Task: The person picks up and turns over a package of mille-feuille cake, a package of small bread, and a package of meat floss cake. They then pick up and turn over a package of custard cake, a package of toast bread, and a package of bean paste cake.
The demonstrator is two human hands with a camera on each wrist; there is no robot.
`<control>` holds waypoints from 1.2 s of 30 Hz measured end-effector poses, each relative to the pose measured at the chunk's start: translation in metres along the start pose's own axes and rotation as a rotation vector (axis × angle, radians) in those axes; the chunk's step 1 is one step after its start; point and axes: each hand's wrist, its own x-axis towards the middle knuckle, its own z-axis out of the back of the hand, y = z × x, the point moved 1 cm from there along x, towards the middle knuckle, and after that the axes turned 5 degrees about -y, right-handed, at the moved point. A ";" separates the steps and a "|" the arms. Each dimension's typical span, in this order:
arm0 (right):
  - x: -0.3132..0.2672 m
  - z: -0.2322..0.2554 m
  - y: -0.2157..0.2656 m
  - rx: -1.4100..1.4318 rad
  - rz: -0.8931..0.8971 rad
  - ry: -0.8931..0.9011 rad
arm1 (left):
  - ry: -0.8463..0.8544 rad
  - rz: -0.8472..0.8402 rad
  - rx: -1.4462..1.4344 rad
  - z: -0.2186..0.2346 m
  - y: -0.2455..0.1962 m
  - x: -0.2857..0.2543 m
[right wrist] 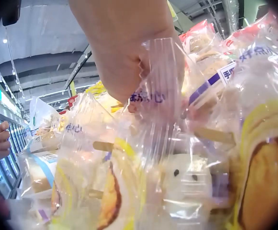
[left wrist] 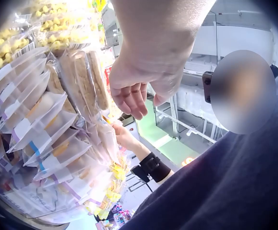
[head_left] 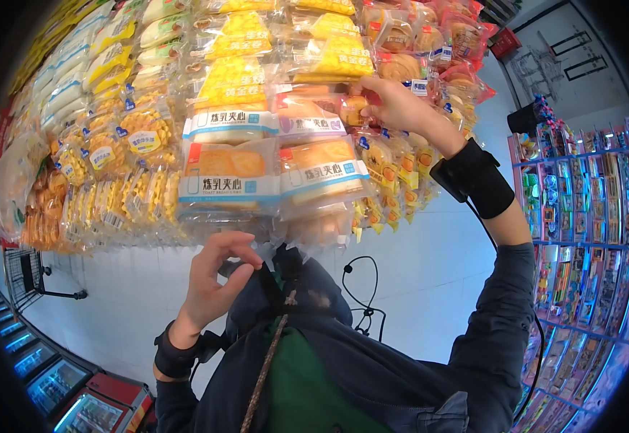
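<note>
My right hand (head_left: 395,107) reaches into the display of wrapped bread, its fingers at a small clear packet (head_left: 353,110) beside a purple-banded toast pack (head_left: 308,124). In the right wrist view, clear wrappers (right wrist: 160,91) cover the fingertips of the right hand (right wrist: 129,62), so their hold cannot be made out. My left hand (head_left: 217,280) hangs in front of the display's near edge, fingers loosely bent and holding nothing. Near it lie blue-banded toast packs (head_left: 229,173). The left wrist view shows the left hand (left wrist: 143,81) beside upright packs (left wrist: 88,81), apart from them.
Yellow-labelled packs (head_left: 238,79) fill the back middle, with wrapped yellow snacks (head_left: 145,137) to the left and red-wrapped buns (head_left: 466,40) at the back right. Shelves of small goods (head_left: 578,187) stand at the far right. A cart (head_left: 25,278) and coolers (head_left: 54,382) are at the left.
</note>
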 end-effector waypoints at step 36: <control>-0.117 -0.061 0.126 0.429 0.027 -0.553 | 0.049 0.007 -0.029 -0.003 -0.001 0.021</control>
